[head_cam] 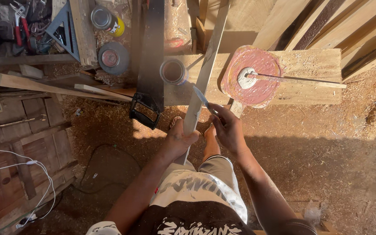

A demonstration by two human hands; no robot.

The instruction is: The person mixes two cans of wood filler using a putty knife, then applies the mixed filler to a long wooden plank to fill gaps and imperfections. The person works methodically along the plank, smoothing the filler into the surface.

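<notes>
Sawdust floor; open can (pixel 173 72) holds dark liquid; left hand (pixel 180 140) grips slat (pixel 205 69), right hand (pixel 228 127) pinches blade (pixel 201 96).

Warm, low sunlight falls across a workshop floor (pixel 327 143) thick with sawdust and wood shavings, bright in its upper part and in deep shadow lower down. A rough plank surface (pixel 314 74) runs across the upper middle, its far end lit brightly. Long pale boards (pixel 353 26) lean in a stack at the upper right. To the left lies a dark slatted wooden pallet (pixel 35 143), with a white cable (pixel 44 174) looping over it and a black cable (pixel 88 165) trailing on the floor beside it. Loose timber offcuts (pixel 44 85) rest above the pallet.
</notes>
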